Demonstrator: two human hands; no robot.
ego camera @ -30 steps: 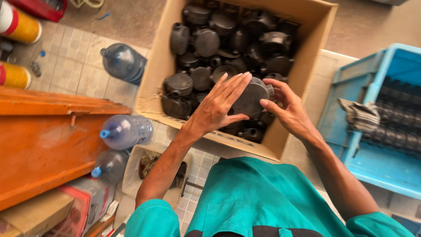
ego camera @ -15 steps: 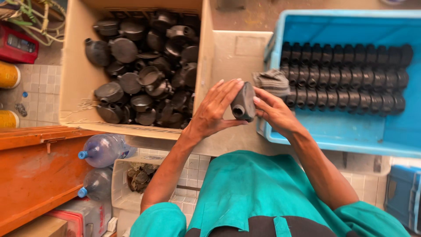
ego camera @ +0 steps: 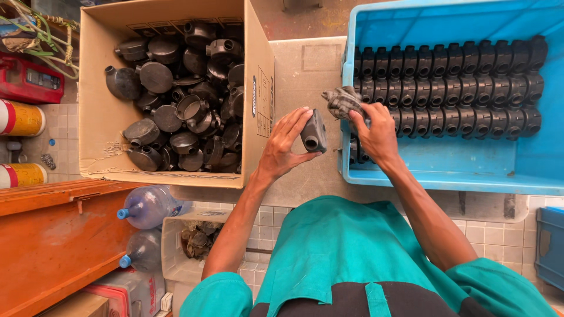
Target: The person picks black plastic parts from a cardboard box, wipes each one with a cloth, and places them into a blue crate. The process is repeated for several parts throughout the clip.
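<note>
My left hand (ego camera: pixel 285 147) grips a black round plastic fitting (ego camera: pixel 314 131) on edge, between the two containers. My right hand (ego camera: pixel 376 132) is closed on a grey rag (ego camera: pixel 342 101) at the left rim of the blue crate (ego camera: pixel 446 176), just right of the fitting. The crate holds neat rows of black fittings (ego camera: pixel 449 82). To the left, a cardboard box (ego camera: pixel 100 123) is heaped with several loose black fittings (ego camera: pixel 188 105). My teal sleeves and dark apron fill the bottom.
An orange wooden bench (ego camera: pixel 53 240) stands at lower left, with two clear plastic bottles (ego camera: pixel 150 205) and a small white tub (ego camera: pixel 176 258) beside it. Yellow cans (ego camera: pixel 20 117) and a red device (ego camera: pixel 26 79) sit at the far left. Tiled floor lies below.
The view has swung right, from over the cardboard box to between box and blue crate. Both hands carried the fitting and rag toward the crate's left rim.
</note>
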